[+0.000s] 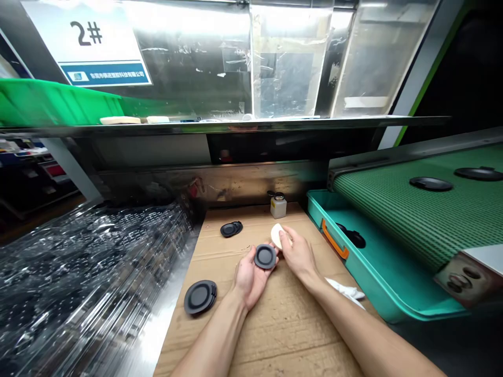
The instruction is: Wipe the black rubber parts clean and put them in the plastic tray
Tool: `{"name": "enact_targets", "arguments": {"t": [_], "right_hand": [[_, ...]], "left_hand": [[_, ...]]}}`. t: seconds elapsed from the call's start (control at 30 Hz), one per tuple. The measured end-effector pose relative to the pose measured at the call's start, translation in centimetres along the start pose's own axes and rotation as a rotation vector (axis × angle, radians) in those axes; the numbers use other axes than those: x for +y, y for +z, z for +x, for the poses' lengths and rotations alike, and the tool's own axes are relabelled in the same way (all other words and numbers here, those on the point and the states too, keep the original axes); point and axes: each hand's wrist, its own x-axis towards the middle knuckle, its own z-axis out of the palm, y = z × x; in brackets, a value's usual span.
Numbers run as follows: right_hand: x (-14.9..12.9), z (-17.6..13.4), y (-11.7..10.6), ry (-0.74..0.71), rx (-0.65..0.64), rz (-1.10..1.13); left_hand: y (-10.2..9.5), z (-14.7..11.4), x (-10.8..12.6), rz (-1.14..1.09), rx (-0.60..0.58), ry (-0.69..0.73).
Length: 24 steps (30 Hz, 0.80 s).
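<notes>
My left hand [250, 277] holds a round black plastic lid [265, 256], its ringed face turned up, above the cardboard sheet [291, 335]. Just to the right, my right hand [297, 252] pinches a white round pad [276, 236] near the lid's edge; I cannot tell whether pad and lid touch. A larger stack of black lids [200, 297] lies on the cardboard at the left. Farther back are smaller black lids [231, 229], overlapping each other. A white cloth [346, 291] is partly hidden by my right forearm.
A small white bottle [279, 206] with a dark top stands at the back. Right of the cardboard sits a teal bin [389, 293] with black parts, under a green conveyor belt [393, 199] carrying black lids [431, 184]. Clear plastic trays [78, 283] pile up at left. A metal shelf [275, 124] crosses above.
</notes>
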Motion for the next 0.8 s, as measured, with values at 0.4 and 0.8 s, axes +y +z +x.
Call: {"name": "enact_targets", "arguments": {"t": [0.4, 0.8], "right_hand": [[-0.3, -1.8, -1.0, -0.187, -0.213, 0.344], [0.1, -1.5, -0.9, 0.084, -0.635, 0.659]], "left_hand": [[-0.6, 0.7, 0.1, -0.097, 0.014, 0.017], [0.5, -0.4, -0.3, 0.101, 0.021, -0.014]]}}
